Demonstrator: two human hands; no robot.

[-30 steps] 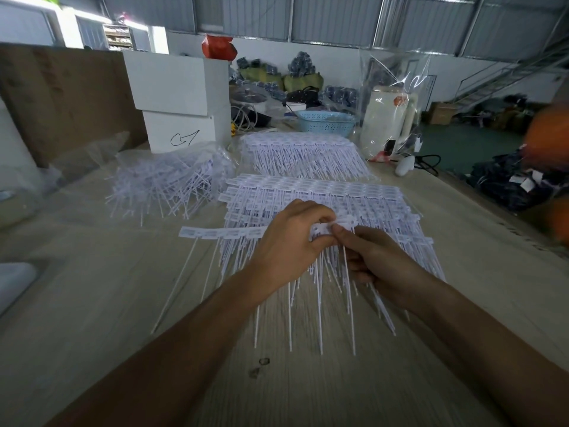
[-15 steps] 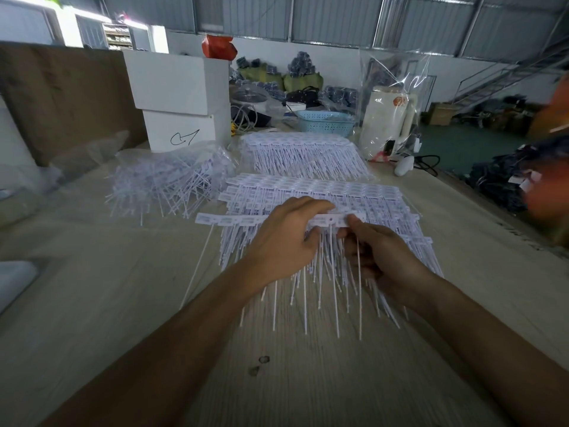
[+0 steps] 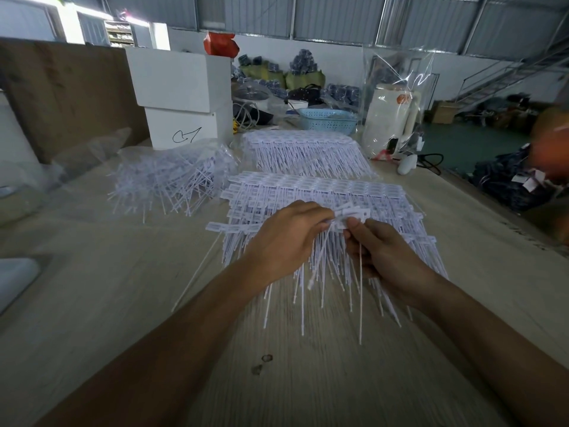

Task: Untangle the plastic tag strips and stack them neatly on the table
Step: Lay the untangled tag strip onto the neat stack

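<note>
A strip of white plastic tags point(image 3: 349, 215) is held just over the near neat stack point(image 3: 323, 192) on the wooden table point(image 3: 92, 303). My left hand point(image 3: 286, 241) pinches the strip's label row from the left, and my right hand point(image 3: 381, 254) pinches it from the right with thumb on top. The strip's thin tails hang down between both hands. A second neat stack point(image 3: 303, 149) lies behind. A tangled heap of tags point(image 3: 166, 180) sits on clear plastic at the left.
White boxes point(image 3: 181, 97) stand at the back left, a blue basket point(image 3: 326, 120) and a white appliance in a clear bag point(image 3: 391, 118) at the back. The table's right edge drops to the floor. A white object point(image 3: 15, 278) lies at the left edge.
The held strip has moved away from me, further up the near stack. Its right end now bunches and tilts between my fingertips.
</note>
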